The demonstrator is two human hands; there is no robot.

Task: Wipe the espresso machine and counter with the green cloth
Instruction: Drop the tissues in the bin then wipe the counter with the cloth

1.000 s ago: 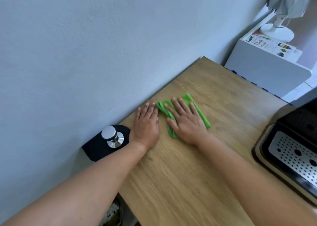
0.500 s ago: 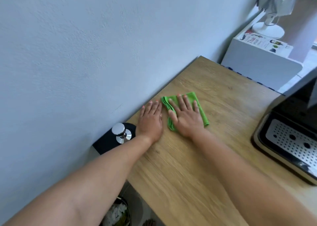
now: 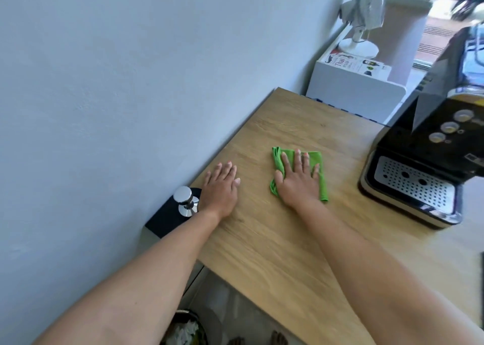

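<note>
A folded green cloth (image 3: 321, 177) lies flat on the wooden counter (image 3: 275, 245). My right hand (image 3: 297, 182) presses on it, palm down, fingers spread, covering most of it. My left hand (image 3: 219, 187) rests flat on the bare wood near the wall, about a hand's width left of the cloth, holding nothing. The black espresso machine (image 3: 429, 161) stands at the counter's right, its perforated metal drip tray (image 3: 411, 184) facing me, apart from the cloth.
A steel tamper (image 3: 185, 200) stands on a black mat (image 3: 165, 220) by the wall, just left of my left wrist. Beyond the counter's far end is a white cabinet (image 3: 353, 90) with a fan (image 3: 361, 17). A bin (image 3: 183, 329) sits below the counter's near edge.
My right hand has slid the cloth to the right, away from the wall and my left hand, toward the espresso machine. My left hand stayed flat in place.
</note>
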